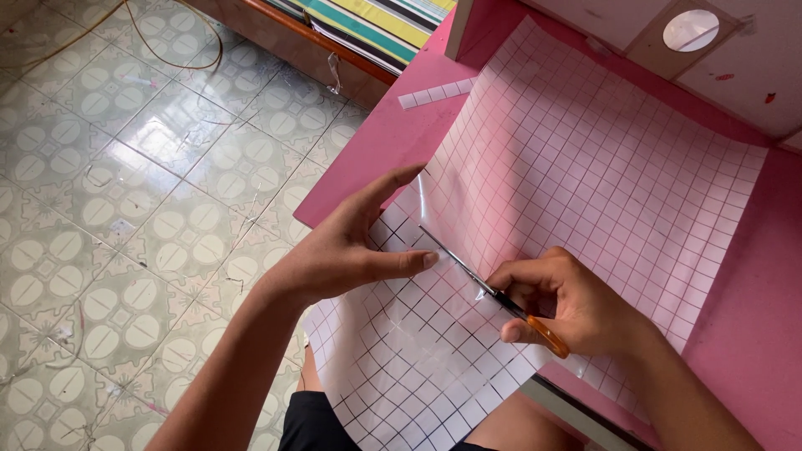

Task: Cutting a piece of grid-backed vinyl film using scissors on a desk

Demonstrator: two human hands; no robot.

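The right hand [576,305] is closed round the orange handles of the scissors [489,288], fingers curled through and over them; the thin blades point up and to the left, lying flat on the sheet [585,175], their tip close to the sheet's left edge; how far the blades are parted cannot be told.

The left hand [347,246] is open and grips nothing; its fingers are stretched out and spread, the thumb reaching right until its tip lies just beside the blades, the index finger pointing up toward the sheet's edge; the palm presses on the near left part of the sheet.

The sheet is white with a grid of dark lines; it lies across the pink table [380,142] and hangs over the near edge above the person's lap; its near part looks glossy and slightly curled where the hands meet.

A narrow gridded strip [436,93] lies apart on the table at the far left; a round white disc [691,30] sits on a pale panel at the far right; striped cloth [376,21] lies on a wooden ledge beyond; the floor [125,209] is patterned tile, with a thin cord [159,54] trailing across it.
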